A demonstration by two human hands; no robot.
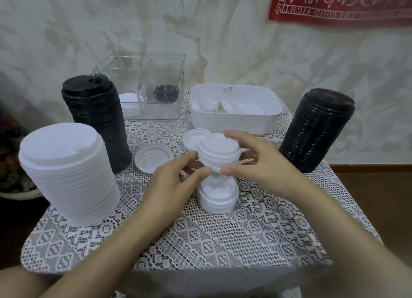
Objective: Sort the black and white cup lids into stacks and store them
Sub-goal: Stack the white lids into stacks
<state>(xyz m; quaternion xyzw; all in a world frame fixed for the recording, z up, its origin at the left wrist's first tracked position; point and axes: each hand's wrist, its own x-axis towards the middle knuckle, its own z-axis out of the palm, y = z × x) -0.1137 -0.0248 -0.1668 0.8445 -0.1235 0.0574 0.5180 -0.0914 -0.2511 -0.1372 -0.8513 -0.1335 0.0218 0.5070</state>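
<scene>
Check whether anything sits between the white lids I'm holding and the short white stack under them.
Nothing visible does. The left hand and right hand grip the held white lids right above the short white stack, though the gap there is blurred.

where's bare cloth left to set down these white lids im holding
Near strip of tablecloth in front of the short white stack; also the corner before the right black stack. Crowded behind: loose lids, clear bin, white tub.
</scene>
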